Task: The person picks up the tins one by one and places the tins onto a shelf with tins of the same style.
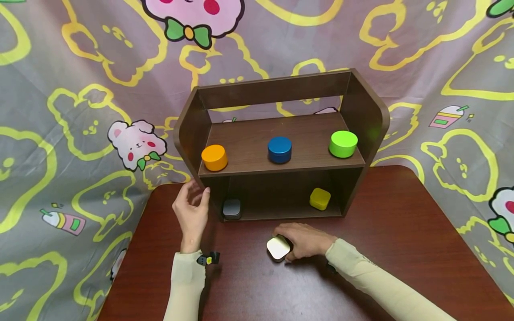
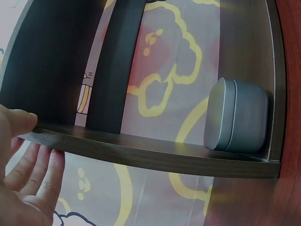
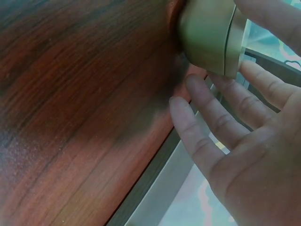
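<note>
A gold square tin point(image 1: 278, 248) with rounded corners sits on the table in front of the dark brown shelf point(image 1: 277, 171). My right hand point(image 1: 303, 240) holds it from the right; in the right wrist view, thumb and fingers are about the tin point(image 3: 211, 37), some fingers spread below it. My left hand point(image 1: 192, 213) pinches the front edge of the shelf's left side panel, thumb on one face and fingers point(image 2: 49, 174) on the other. A grey square tin point(image 1: 231, 208) stands in the lower compartment's left corner, and a yellow tin point(image 1: 320, 199) towards its right.
Along the upper board stand an orange round tin point(image 1: 214, 158) at left, a blue round tin point(image 1: 279, 150) in the middle and a green round tin point(image 1: 343, 144) at right. The reddish-brown table point(image 1: 385, 236) lies beneath. A patterned cloth point(image 1: 100, 67) hangs behind and beside the shelf.
</note>
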Demonstrator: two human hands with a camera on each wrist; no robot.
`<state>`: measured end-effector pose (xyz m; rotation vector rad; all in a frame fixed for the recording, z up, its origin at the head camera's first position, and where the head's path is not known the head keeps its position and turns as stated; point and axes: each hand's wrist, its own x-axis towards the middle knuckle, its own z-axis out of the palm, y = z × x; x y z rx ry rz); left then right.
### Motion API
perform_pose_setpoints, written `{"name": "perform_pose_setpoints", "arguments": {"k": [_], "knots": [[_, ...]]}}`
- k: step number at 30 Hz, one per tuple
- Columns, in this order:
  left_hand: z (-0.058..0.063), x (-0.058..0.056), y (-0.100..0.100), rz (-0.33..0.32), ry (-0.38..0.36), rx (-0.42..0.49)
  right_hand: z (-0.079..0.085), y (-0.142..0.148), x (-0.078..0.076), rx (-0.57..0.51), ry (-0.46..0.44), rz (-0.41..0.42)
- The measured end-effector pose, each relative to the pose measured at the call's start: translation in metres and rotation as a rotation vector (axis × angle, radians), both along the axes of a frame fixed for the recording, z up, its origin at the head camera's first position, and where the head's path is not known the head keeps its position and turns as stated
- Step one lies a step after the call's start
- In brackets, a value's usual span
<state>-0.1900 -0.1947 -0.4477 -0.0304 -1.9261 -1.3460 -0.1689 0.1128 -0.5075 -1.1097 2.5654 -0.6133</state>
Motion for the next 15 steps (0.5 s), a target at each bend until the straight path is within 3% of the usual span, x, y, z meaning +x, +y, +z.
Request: {"name": "perform_pose_setpoints", "arguments": {"k": [7,15], "knots": [[-0.0079,-0.0050,-0.0061,-0.012,0.006,0.008,-0.0033,-0.0011,-0.0009,0.007,0.018,-0.003],[-0.0085,-0.0058,-0.0057,-0.006,0.004,0.006,-0.0074,0.0005,-0.0034,-0.031,0.001,-0.005]]}}
